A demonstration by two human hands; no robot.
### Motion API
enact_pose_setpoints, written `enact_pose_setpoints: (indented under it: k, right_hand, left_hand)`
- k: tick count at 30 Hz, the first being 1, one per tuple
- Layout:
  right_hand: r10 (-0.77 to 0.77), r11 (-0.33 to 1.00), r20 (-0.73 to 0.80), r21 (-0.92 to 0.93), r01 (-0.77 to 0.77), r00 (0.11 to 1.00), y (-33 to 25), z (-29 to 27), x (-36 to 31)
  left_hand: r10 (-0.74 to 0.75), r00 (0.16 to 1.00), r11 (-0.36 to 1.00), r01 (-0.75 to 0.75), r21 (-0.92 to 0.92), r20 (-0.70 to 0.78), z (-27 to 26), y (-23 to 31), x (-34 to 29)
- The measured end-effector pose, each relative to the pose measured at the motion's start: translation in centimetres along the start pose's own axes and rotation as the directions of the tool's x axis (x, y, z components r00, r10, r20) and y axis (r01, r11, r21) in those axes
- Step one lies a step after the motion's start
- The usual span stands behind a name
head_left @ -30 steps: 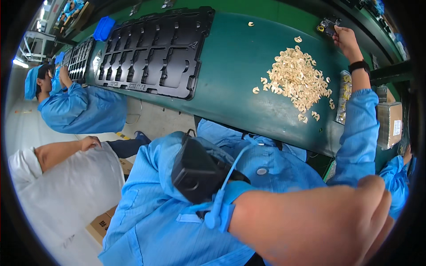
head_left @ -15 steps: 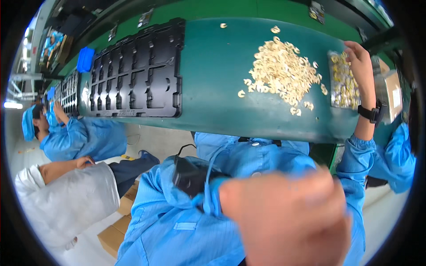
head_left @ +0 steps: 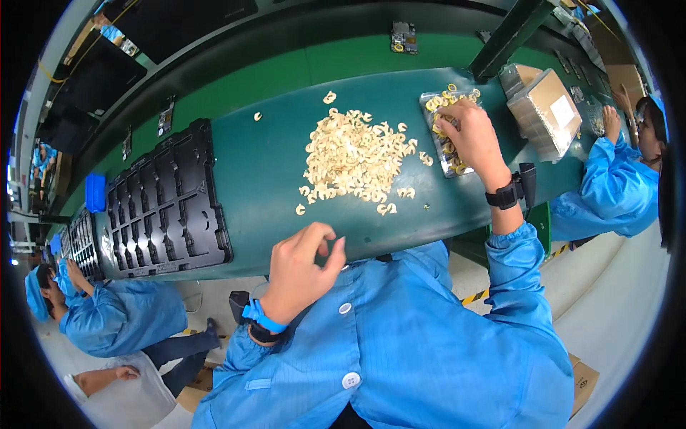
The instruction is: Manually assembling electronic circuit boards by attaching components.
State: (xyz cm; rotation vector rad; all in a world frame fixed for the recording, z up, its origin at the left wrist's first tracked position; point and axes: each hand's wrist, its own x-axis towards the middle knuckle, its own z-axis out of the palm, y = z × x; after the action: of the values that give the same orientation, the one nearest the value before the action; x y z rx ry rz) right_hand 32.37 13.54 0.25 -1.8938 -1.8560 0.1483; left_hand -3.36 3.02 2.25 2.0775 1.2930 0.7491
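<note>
The left hand (head_left: pixel 304 268), fingers curled together, is held at the near table edge (head_left: pixel 400 236). The right hand (head_left: pixel 475 139) is pressed, fingers together, into the clear tray (head_left: pixel 444 136) of rings, right of the loose ring pile (head_left: pixel 354 154).

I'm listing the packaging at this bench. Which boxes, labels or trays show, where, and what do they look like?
Clear tray: under the right hand, oblong, holding pale rings.
Wrapped box: right of that tray, brown, clear film, white label on top.
Black trays: left on the green table, rectangular, many pockets.
Cardboard box: on the floor, lower right, brown.
</note>
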Motion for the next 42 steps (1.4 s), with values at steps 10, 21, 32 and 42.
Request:
enact_pose_setpoints:
  k: [10, 21, 32, 42]
  right_hand:
    - [0.106, 0.846, -0.061, 0.53, -0.057, 0.993, -0.2, -2.4, 0.6]
    - [-0.327, 0.764, -0.068, 0.569, 0.305, 0.943, -9.3, -2.8, -6.7]
    - [-0.126, 0.636, -0.004, 0.767, 0.084, 0.992, -10.6, 0.0, -9.5]
    - [-0.107, 0.429, 0.157, 0.898, -0.097, 0.982, -10.2, 0.8, -9.5]
  left_hand:
    - [-0.13, 0.991, 0.982, 0.125, -0.143, -0.021, -0.3, -0.4, 0.6]
    - [-0.174, 0.91, 0.377, 0.415, -0.828, 0.377, 3.3, 3.0, 7.2]
    - [-0.241, 0.962, 0.586, 0.251, -0.771, 0.129, 4.4, 2.9, 5.3]
    - [-0.263, 0.96, 0.582, 0.234, -0.778, 0.092, 4.4, 3.0, 4.9]
